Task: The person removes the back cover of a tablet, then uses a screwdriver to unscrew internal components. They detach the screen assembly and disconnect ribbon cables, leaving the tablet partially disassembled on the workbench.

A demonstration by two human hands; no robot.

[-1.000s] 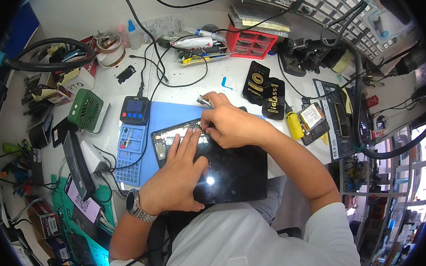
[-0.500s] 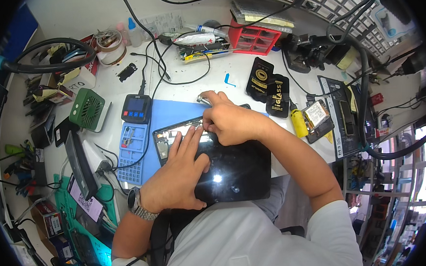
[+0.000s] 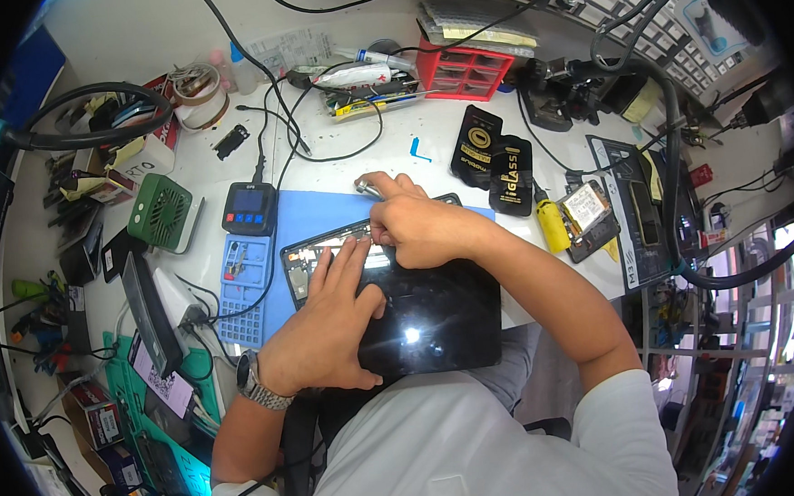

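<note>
A black tablet (image 3: 429,328) lies over a blue mat (image 3: 295,213) and the table's front edge, its upper-left interior exposed along the top. My left hand (image 3: 316,335), with a watch at the wrist, rests on it with fingers spread over the exposed part and thumb at the lower edge. My right hand (image 3: 419,233) is closed round a short silver metal tool (image 3: 366,187), its curled fingertips beside my left fingertips at the tablet's top. What those fingertips touch is hidden.
A small device with a screen (image 3: 250,211), a blue parts tray (image 3: 240,308) and a green fan (image 3: 165,208) stand left. Right lie two black packets (image 3: 509,182), a yellow bottle (image 3: 552,225) and an opened phone (image 3: 591,227). A red drawer unit (image 3: 463,69) and cables sit behind.
My hands and the tablet keep nearly the same pose, shifting only slightly in view along with the surroundings.
</note>
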